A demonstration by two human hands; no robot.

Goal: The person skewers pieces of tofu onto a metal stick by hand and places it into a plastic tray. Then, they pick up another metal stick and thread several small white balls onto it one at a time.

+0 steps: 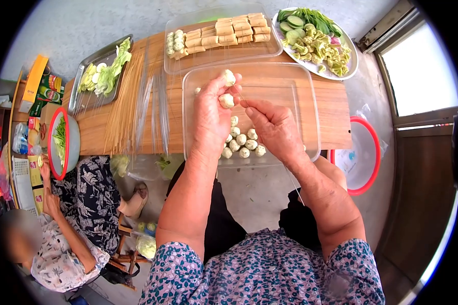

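My left hand [212,113] is curled around pale, green-flecked balls [226,101], two of which show at its fingers. Just to the right, my right hand [276,124] pinches a thin metal skewer [295,187]. Its tip end points at the balls, and its long tail runs back under my right forearm. Both hands are above a clear plastic container [303,84]. A cluster of similar loose balls [244,152] lies in the container's near part, partly behind my wrists.
Behind stands another clear container with tofu-skin rolls [226,38] and skewered balls [175,41]. A vegetable plate [352,68] is at right. Left are metal skewers [160,107], bamboo skewers [126,96] and a lettuce tray [76,108]. A seated person [68,244] is at lower left.
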